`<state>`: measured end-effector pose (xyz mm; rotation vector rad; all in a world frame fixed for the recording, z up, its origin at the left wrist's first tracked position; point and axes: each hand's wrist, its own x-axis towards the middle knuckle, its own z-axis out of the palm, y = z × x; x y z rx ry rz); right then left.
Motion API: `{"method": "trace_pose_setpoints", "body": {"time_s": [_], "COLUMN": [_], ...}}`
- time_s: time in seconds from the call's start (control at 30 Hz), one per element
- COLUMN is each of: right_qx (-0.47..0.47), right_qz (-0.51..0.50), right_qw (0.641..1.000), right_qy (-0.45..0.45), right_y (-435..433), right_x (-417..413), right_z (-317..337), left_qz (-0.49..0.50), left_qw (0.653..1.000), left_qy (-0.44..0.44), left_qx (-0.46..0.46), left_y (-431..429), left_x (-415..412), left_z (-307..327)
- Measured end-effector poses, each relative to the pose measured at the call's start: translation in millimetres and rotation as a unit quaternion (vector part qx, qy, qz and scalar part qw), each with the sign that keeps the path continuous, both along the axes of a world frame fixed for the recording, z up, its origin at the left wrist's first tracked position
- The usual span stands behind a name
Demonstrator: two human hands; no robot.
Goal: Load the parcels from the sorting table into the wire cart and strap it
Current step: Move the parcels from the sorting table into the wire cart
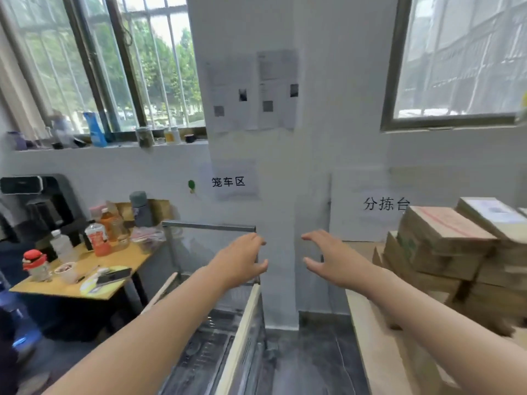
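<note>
Several cardboard parcels [445,240] are stacked on the pale sorting table [370,332] at the right. The wire cart [211,227] stands at the lower middle, its metal top rail and mesh floor visible. My left hand [242,260] hovers over the cart's right corner, fingers relaxed and empty. My right hand [330,259] is stretched out between the cart and the parcels, fingers spread, holding nothing. Both palms face each other across the gap in front of the white pillar.
A wooden side table [71,286] at the left carries bottles, a cup and a phone. A black machine [37,201] stands behind it. The white pillar [285,166] with paper signs rises between cart and sorting table. The dark tiled floor [308,360] runs between them.
</note>
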<state>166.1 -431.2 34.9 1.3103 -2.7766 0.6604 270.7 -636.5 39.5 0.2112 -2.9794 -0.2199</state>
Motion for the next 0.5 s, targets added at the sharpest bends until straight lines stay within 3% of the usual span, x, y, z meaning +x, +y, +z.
{"method": "trace_pose_setpoints", "body": {"time_s": [0.33,0.5], "right_qx": [0.002,0.050], "right_qz": [-0.194,-0.271], "right_qw": [0.981,0.960], "right_qy": [-0.027,-0.056], "right_y": [150,200], "right_x": [49,93], "right_z": [5,-6], "left_qz": [-0.185,-0.278], "left_qw": [0.977,0.957], "left_qy": [0.029,-0.001], "left_qx": [0.104,0.086], "left_y": [126,184], "left_x": [-44,-32], "left_z": [-20,-47]}}
